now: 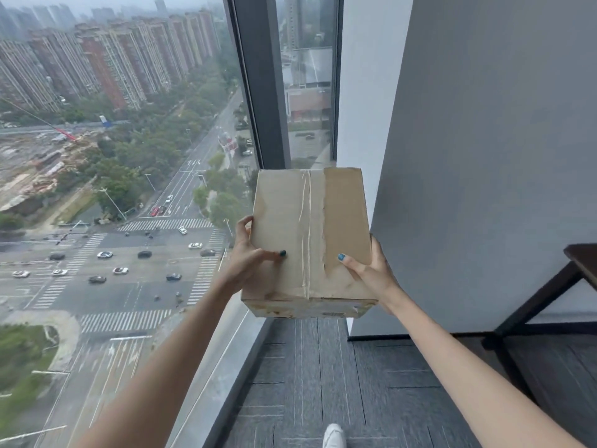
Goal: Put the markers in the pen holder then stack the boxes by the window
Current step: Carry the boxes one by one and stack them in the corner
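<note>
Both hands hold one box (pixel 310 240) up in the air between them, clear of the floor (pixel 323 376). The left hand (pixel 248 257) clasps the box's left side, its thumb laid flat on the top face and its fingers curled round the far part of that edge. The right hand (pixel 371 266) clasps the right side in like manner, thumb on top, the other fingers hidden beneath or behind the cardboard. Both are pressed onto the box. The box is brown and worn, with a taped seam running away from the hands along its top; its near face is scuffed.

Left of the left hand and beyond the box stands the window (pixel 129 156), looking down on a street. Right of the right hand rises a grey wall (pixel 484 156), and farther right a dark bench (pixel 581 263) shows only its corner and legs. Below the arms, a white shoe (pixel 334 436) rests on the carpet.
</note>
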The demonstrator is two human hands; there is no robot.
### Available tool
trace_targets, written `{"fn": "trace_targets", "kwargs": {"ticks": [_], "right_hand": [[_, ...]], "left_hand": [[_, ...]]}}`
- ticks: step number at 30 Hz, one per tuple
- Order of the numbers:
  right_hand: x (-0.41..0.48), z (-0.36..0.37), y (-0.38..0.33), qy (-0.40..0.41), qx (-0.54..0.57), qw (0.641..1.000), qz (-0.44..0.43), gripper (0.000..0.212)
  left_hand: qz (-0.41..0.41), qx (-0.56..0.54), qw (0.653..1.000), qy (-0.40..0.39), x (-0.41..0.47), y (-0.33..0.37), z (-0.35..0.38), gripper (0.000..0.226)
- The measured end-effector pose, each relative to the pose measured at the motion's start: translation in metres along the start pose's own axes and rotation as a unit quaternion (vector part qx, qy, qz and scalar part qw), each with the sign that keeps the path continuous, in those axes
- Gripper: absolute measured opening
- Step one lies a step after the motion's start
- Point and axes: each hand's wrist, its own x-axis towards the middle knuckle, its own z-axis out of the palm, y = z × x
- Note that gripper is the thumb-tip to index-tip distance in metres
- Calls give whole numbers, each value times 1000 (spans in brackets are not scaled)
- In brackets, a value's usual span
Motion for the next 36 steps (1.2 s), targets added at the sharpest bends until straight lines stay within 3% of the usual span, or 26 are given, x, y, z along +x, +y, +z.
{"fn": "trace_targets", "kwargs": {"ticks": [7, 17, 28, 36], "right_hand": [[145, 21, 100, -17, -13, 999, 47, 85], [282, 67, 324, -21, -8, 997, 80, 97], [359, 90, 613, 6, -67, 995, 73, 95], [394, 107, 752, 8, -89, 993, 83, 92]], "left_hand": [[-70, 17, 997, -5, 144, -101, 21, 92], [-111, 22, 993, -30, 297, -339, 59, 97], [-99, 37, 992, -75, 387, -625, 144, 94], [-97, 30, 991, -83, 420, -771, 175, 100]]}}
